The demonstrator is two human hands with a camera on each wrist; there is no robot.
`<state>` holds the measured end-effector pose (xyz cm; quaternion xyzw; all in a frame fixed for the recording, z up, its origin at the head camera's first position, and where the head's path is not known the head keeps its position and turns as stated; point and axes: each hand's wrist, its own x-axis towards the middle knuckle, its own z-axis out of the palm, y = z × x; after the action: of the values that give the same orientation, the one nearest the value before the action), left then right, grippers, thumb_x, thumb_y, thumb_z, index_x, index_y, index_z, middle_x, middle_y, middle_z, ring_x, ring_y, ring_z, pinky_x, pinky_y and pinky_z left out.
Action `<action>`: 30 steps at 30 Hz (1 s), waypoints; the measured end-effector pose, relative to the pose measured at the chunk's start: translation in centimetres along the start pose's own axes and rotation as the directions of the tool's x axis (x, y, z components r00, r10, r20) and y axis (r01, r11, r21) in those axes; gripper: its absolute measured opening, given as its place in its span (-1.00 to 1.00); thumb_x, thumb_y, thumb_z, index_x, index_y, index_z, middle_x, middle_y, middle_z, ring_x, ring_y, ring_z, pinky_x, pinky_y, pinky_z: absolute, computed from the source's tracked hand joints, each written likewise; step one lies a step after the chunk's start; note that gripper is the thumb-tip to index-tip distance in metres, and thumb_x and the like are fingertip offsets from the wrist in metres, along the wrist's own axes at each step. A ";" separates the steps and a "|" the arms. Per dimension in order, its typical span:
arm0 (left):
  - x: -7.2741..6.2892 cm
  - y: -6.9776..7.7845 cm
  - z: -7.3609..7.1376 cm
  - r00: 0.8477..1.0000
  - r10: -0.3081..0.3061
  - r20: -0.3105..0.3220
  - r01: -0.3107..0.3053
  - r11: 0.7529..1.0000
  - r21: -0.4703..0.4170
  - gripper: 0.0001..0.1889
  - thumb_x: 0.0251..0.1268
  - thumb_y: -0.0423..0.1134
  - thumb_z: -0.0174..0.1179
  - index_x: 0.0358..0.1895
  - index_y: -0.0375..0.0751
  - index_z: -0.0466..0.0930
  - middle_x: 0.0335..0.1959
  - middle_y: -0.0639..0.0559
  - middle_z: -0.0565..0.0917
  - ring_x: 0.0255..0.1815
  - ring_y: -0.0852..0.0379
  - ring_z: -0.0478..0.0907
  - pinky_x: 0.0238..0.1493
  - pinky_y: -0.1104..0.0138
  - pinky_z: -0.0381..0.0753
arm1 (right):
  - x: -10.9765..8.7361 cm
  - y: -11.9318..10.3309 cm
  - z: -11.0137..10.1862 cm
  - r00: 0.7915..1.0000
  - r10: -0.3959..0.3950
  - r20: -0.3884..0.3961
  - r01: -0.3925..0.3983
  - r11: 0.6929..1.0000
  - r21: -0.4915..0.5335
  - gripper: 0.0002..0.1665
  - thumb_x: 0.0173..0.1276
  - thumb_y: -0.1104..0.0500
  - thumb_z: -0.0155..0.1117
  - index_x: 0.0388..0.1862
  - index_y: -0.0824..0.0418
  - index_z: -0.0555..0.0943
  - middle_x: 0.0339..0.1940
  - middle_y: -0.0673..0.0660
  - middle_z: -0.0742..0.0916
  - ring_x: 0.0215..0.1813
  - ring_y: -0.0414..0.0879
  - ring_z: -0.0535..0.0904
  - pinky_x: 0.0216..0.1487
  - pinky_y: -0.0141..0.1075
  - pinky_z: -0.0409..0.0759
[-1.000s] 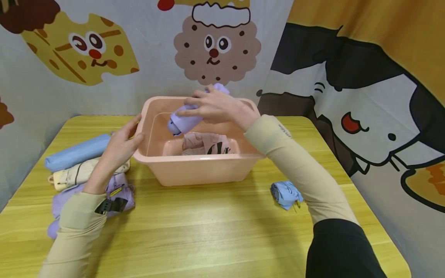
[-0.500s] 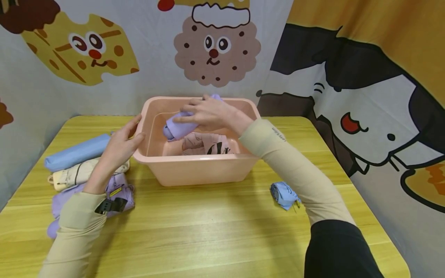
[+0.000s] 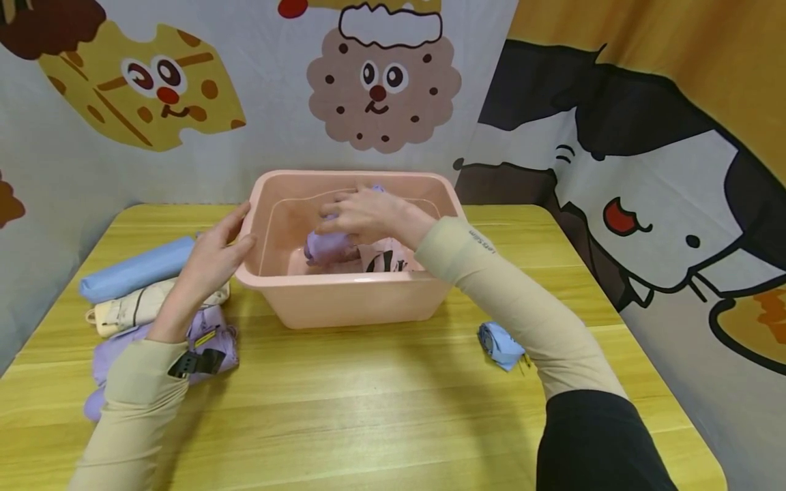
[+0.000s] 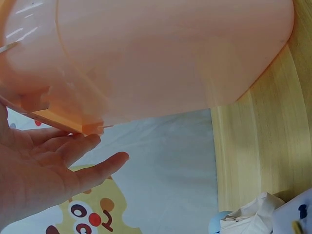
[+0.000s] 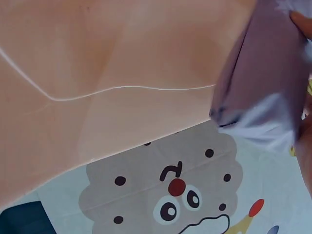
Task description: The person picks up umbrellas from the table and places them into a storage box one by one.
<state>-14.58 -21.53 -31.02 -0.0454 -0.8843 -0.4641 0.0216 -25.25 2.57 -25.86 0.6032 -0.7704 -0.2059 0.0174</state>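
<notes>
My right hand (image 3: 368, 213) reaches down inside a pink plastic basin (image 3: 344, 300) and grips a rolled-up purple umbrella (image 3: 331, 247). In the right wrist view the purple umbrella (image 5: 268, 73) slants down the right side, with a fingertip on its cloth. Beneath it in the basin lies a pink cloth bundle with black print (image 3: 387, 259), partly covered by the umbrella and hand. With fairly straight fingers, my left hand (image 3: 215, 256) touches the basin's left rim. The left wrist view has its fingertips right at the rim's corner, and the left hand (image 4: 53, 165) holds nothing else.
Left of the basin lie a long blue roll (image 3: 138, 268), a cream roll with a dark strap (image 3: 138, 305) and a purple bundle (image 3: 215, 334) partly behind my left wrist. A small blue cloth roll (image 3: 500, 344) lies right on the wooden table (image 3: 368, 409). A printed curtain hangs behind.
My right hand has lowered the purple umbrella deeper into the basin, over the pink bundle. The left hand has stayed at the rim.
</notes>
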 end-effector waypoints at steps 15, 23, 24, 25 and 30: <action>-0.1 0.2 0.0 0.999 -0.027 0.019 0.028 1.000 -0.015 -0.34 0.46 -0.10 -0.16 0.54 -0.06 -0.17 0.45 -0.37 0.16 0.43 -0.34 0.17 0.34 -0.20 0.23 | -4.8 0.6 -3.6 0.971 0.238 -0.016 -0.235 0.966 0.109 -0.53 0.40 0.23 0.06 0.27 -0.02 0.49 0.16 0.05 0.64 0.11 0.02 0.56 -0.04 -0.12 0.62; 0.0 0.0 -0.1 1.000 -0.016 0.007 0.017 1.000 -0.022 -0.35 0.46 -0.10 -0.16 0.53 -0.04 -0.15 0.44 -0.37 0.17 0.43 -0.34 0.16 0.36 -0.20 0.21 | -10.6 1.3 -3.8 0.909 0.410 -0.069 -0.373 0.878 0.299 -0.56 0.38 0.13 0.16 0.24 0.03 0.52 0.19 0.10 0.63 0.02 0.07 0.62 -0.01 -0.04 0.61; 0.0 -0.1 -0.1 1.000 -0.015 0.006 0.015 1.000 -0.021 -0.35 0.46 -0.10 -0.16 0.53 -0.04 -0.14 0.44 -0.36 0.18 0.43 -0.33 0.16 0.36 -0.19 0.21 | -11.6 1.3 -3.6 0.898 0.433 -0.070 -0.394 0.866 0.309 -0.55 0.38 0.13 0.16 0.24 0.03 0.52 0.17 0.11 0.64 -0.01 0.08 0.62 -0.02 -0.02 0.60; 0.0 -0.1 -0.1 1.000 -0.013 0.005 0.013 1.000 -0.021 -0.35 0.46 -0.10 -0.15 0.53 -0.04 -0.13 0.43 -0.37 0.18 0.44 -0.33 0.15 0.37 -0.19 0.21 | -12.7 1.3 -3.2 0.886 0.457 -0.075 -0.412 0.852 0.324 -0.55 0.37 0.13 0.18 0.24 0.03 0.53 0.14 0.11 0.65 -0.04 0.08 0.62 -0.03 -0.02 0.60; 0.0 -0.2 -0.1 1.000 -0.014 0.007 0.014 1.000 -0.024 -0.35 0.46 -0.08 -0.14 0.53 -0.02 -0.12 0.44 -0.36 0.17 0.46 -0.32 0.12 0.39 -0.19 0.17 | -18.3 0.9 -0.6 0.819 0.573 -0.036 -0.512 0.758 0.403 -0.57 0.31 0.15 0.25 0.18 0.12 0.57 0.06 0.16 0.69 -0.05 0.07 0.62 -0.03 -0.02 0.62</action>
<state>-14.60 -21.69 -31.16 -0.0412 -0.8791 -0.4746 0.0148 -20.95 19.75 -20.97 0.3595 -0.9329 0.0075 0.0213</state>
